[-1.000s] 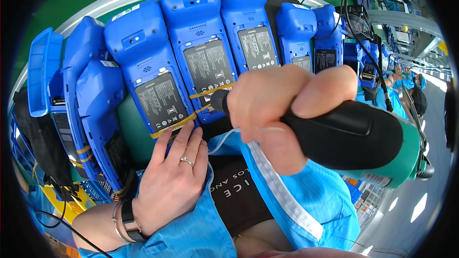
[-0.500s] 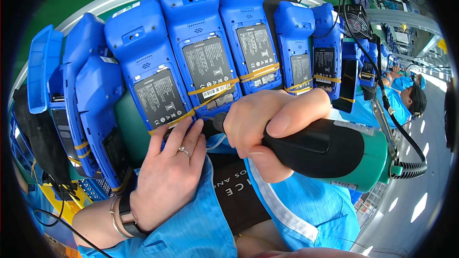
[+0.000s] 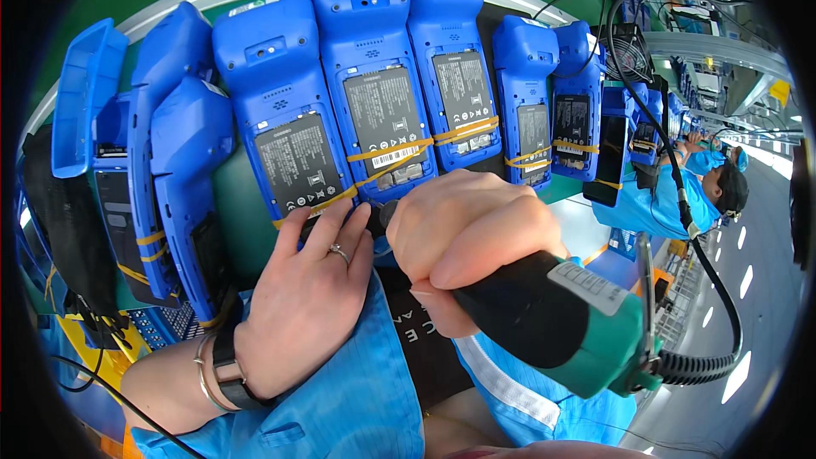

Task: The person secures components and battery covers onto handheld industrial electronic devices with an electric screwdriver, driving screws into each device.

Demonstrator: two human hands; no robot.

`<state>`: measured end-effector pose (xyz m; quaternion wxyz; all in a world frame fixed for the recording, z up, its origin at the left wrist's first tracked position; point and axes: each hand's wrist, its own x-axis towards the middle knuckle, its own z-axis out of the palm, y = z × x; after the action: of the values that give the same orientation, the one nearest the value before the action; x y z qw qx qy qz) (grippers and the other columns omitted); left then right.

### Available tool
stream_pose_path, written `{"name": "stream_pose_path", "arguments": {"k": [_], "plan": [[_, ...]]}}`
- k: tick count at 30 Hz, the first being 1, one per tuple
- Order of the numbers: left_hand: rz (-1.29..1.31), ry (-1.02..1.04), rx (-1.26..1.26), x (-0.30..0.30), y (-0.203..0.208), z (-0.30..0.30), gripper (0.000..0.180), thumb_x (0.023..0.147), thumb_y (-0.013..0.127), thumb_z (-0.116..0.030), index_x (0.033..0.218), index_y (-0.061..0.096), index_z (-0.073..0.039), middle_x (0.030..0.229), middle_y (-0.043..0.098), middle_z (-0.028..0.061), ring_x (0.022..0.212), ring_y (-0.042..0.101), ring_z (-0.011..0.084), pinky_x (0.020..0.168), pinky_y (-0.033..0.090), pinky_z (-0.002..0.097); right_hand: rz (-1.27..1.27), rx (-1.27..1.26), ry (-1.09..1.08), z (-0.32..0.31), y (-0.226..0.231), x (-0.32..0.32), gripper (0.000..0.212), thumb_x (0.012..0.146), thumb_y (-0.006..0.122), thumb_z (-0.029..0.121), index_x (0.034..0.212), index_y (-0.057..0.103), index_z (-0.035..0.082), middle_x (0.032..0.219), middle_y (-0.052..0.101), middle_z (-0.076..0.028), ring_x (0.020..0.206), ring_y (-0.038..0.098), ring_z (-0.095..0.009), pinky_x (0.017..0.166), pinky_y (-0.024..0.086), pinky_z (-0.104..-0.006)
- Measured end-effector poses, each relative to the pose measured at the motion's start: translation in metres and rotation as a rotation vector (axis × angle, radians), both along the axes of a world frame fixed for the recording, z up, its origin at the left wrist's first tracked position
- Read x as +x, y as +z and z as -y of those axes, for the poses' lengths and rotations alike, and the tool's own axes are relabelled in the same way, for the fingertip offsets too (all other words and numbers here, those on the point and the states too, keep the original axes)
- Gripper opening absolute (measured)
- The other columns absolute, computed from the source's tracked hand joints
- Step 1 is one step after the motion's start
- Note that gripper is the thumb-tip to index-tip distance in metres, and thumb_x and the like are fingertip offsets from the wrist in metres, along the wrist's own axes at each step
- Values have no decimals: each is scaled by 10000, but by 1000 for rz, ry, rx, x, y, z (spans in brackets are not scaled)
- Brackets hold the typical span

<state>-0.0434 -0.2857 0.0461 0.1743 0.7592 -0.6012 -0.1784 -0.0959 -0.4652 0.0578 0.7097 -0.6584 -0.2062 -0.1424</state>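
Note:
A green-and-black electric screwdriver (image 3: 544,314) is gripped in my right hand (image 3: 476,246), closed around its body. Its dark nose (image 3: 387,216) points left, beside my left fingertips; the very tip is hidden. My left hand (image 3: 297,310) lies with its fingers stretched out over the lower end of a blue handheld terminal (image 3: 270,76). A black battery (image 3: 299,161) is exposed in that terminal, with a yellow rubber band (image 3: 333,199) across its lower part. The thumb is out of sight. Just right stands another blue terminal (image 3: 361,34), also banded and showing its battery.
More blue terminals (image 3: 446,25) stand in a row along the green bench. A blue bin (image 3: 83,106) and a black mesh bag (image 3: 64,229) are at the left. The screwdriver's cord (image 3: 722,297) loops up on the right. Farther right sits a co-worker in blue (image 3: 663,200).
The screwdriver's rear end has swung down toward me, and my right hand has moved slightly left. My left hand stays on the terminal's lower end. The row appears shifted slightly in view.

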Motion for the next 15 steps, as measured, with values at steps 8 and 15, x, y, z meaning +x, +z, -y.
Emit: {"name": "stream_pose_path", "arguments": {"k": [8,15], "plan": [[-9,203,-244,40,11,30,454,684,673,-36,1117,555,33,1164,573,180,1095,536,310,916,419,400,224,373,-314,24,7,-29,360,816,619,29,1086,394,107,670,511,-35,481,509,-129,404,428,-272],[176,350,-4,148,-15,127,951,556,861,-294,1313,397,45,1283,497,233,1216,463,364,1018,377,456,322,384,-453,65,33,-78,362,831,633,63,1080,374,108,643,496,-56,489,512,-177,477,434,-330]]}}
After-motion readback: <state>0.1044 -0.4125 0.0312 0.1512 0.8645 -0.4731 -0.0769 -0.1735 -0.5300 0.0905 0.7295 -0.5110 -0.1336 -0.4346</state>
